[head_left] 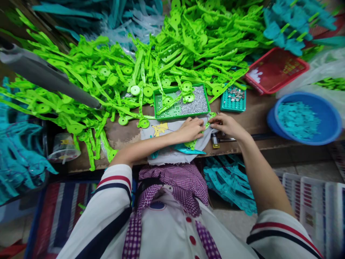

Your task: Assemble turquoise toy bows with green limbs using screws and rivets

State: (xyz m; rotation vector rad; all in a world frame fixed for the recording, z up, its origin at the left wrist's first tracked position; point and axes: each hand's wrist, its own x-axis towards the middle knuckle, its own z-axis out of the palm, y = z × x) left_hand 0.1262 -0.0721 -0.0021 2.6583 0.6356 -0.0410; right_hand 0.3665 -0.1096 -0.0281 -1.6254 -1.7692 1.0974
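Observation:
On a grey cloth (pixel 161 158) with a yellow cartoon figure lies a lime-green plastic part (pixel 191 144), with a teal plastic piece (pixel 188 149) under it. My left hand (pixel 190 129) is over the green part, its fingers curled onto it and holding it down. At the part's far end my right hand (pixel 228 126) has its thumb and fingertips pinched together; anything small between them is hidden. A green tray (pixel 182 116) just beyond my hands holds many small silver metal pieces, with green parts lying across it. Beside it, a small teal tray (pixel 233 108) contains round metal pieces.
A big heap of lime-green parts (pixel 188 43) covers the back of the bench. A grey rod-like tool (pixel 51 73) slants in from the left. At right stand a red tray (pixel 280 68) and a blue bowl (pixel 272 118) of teal pieces. A plastic cup (pixel 64 147) sits at left.

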